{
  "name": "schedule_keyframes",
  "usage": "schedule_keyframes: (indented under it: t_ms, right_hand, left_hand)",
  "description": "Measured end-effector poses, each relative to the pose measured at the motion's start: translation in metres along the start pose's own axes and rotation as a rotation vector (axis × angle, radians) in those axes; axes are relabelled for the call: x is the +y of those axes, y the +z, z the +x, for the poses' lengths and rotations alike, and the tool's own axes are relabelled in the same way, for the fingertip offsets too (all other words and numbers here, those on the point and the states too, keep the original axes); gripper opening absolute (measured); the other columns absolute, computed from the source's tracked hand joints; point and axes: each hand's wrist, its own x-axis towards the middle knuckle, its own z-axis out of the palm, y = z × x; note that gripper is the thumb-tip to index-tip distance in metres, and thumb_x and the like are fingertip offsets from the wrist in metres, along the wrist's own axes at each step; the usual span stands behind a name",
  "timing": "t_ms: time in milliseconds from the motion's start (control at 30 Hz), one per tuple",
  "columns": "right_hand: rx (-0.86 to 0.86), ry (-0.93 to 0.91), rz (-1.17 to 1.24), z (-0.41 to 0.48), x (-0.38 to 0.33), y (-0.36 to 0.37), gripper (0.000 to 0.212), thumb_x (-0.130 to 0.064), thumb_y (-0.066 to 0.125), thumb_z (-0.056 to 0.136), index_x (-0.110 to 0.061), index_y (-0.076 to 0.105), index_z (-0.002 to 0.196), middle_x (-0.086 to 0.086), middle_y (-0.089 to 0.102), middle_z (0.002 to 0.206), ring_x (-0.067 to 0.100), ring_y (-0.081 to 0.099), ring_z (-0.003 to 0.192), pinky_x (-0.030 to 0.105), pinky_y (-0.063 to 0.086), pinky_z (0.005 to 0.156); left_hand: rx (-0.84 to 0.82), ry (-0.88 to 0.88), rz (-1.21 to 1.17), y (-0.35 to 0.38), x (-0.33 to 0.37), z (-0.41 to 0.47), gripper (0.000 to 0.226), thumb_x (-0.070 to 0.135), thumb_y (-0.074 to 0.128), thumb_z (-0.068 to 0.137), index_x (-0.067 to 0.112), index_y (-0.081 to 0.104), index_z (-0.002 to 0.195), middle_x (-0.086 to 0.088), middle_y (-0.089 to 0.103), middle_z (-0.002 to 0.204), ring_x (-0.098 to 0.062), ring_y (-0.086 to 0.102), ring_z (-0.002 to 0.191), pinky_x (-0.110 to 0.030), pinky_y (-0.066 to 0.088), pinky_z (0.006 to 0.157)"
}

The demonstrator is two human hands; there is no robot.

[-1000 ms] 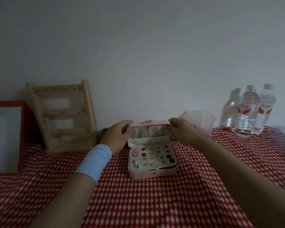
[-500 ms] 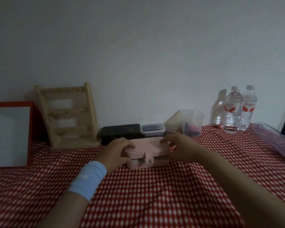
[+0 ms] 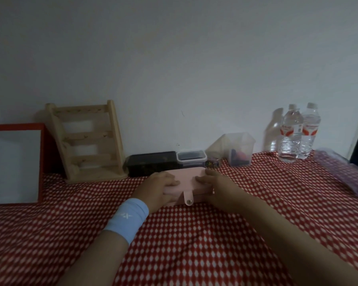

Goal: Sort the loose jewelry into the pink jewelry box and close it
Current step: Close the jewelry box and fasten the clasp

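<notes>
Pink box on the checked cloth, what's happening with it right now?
A person has both hands on the pink jewelry box, which sits on the red checked tablecloth. The left hand lies over its left end and the right hand over its right end, fingers flat on the lid. The lid is down and the snap tab hangs over the front; whether the snap is fastened I cannot tell.

Light-blue wristband [image 3: 127, 221] at the wrist of the left hand [image 3: 159, 187]: a small white mark shaped like an X, with no legible lettering beside it. Two water bottles [image 3: 291, 145]: red-and-white labels [image 3: 290, 131] whose print is too blurred to read
</notes>
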Motion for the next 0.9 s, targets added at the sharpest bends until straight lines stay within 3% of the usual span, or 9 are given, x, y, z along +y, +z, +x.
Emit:
schedule_keyframes:
  t_ms: [167,233,300,367,467,633,900]
  right_hand:
    - [-0.023,0.016,-0.117,0.002,-0.003,-0.001,0.059,-0.022,0.059,0.099,-0.032,0.037,0.153,0.003,0.018,0.167,0.028,0.029,0.149,0.038,0.022,0.124]
    - [-0.011,-0.011,-0.200,0.002,-0.005,-0.003,0.052,-0.028,0.057,0.099,-0.032,0.044,0.149,0.001,0.034,0.161,0.027,0.043,0.140,0.040,0.034,0.118]
    - [0.015,-0.059,-0.253,0.002,-0.009,-0.006,0.034,-0.042,0.054,0.096,-0.032,0.060,0.128,-0.003,0.056,0.135,0.020,0.055,0.122,0.037,0.046,0.105]
    - [0.008,-0.082,-0.243,0.004,-0.016,-0.010,0.034,-0.058,0.052,0.090,-0.030,0.063,0.104,-0.006,0.056,0.117,0.016,0.055,0.112,0.038,0.048,0.099]
    - [-0.037,-0.161,-0.247,0.006,-0.034,-0.011,0.045,-0.055,0.059,0.091,-0.022,0.063,0.121,-0.005,0.053,0.128,0.018,0.055,0.118,0.037,0.047,0.101]
    - [0.016,-0.197,-0.307,0.013,-0.032,0.005,0.063,-0.059,0.065,0.084,-0.036,0.050,0.141,-0.001,0.049,0.145,0.023,0.045,0.130,0.042,0.038,0.111]
    - [0.120,-0.145,-0.191,0.019,-0.024,0.015,0.070,-0.063,0.074,0.075,-0.042,0.056,0.138,-0.011,0.052,0.134,0.015,0.043,0.122,0.039,0.037,0.105]
  left_hand:
    - [-0.008,0.005,0.020,0.003,-0.001,-0.001,0.054,0.029,0.071,0.087,0.024,0.054,0.138,0.008,0.044,0.149,-0.010,0.039,0.136,-0.014,0.021,0.105]
    - [-0.005,-0.003,0.043,0.004,-0.001,-0.001,0.054,0.031,0.071,0.087,0.025,0.054,0.138,0.007,0.045,0.149,-0.012,0.039,0.137,-0.018,0.022,0.109]
    - [-0.002,0.004,0.055,0.004,0.002,-0.001,0.051,0.030,0.071,0.087,0.022,0.057,0.136,0.005,0.048,0.147,-0.013,0.042,0.135,-0.019,0.025,0.110]
    - [0.009,0.018,0.061,0.003,0.007,-0.001,0.043,0.029,0.068,0.088,0.021,0.062,0.129,0.005,0.054,0.139,-0.015,0.049,0.128,-0.022,0.032,0.106]
    - [0.014,0.011,0.052,0.002,0.009,-0.001,0.034,0.030,0.064,0.086,0.024,0.066,0.119,0.009,0.061,0.127,-0.013,0.058,0.114,-0.026,0.045,0.098]
    - [-0.010,-0.012,0.083,0.000,0.013,0.001,0.040,0.045,0.062,0.084,0.025,0.064,0.119,0.010,0.057,0.124,-0.011,0.056,0.108,-0.028,0.047,0.093]
    - [0.086,0.019,0.096,0.009,0.006,0.004,0.039,0.047,0.072,0.075,0.029,0.066,0.110,0.010,0.059,0.115,-0.012,0.055,0.106,-0.021,0.038,0.084]
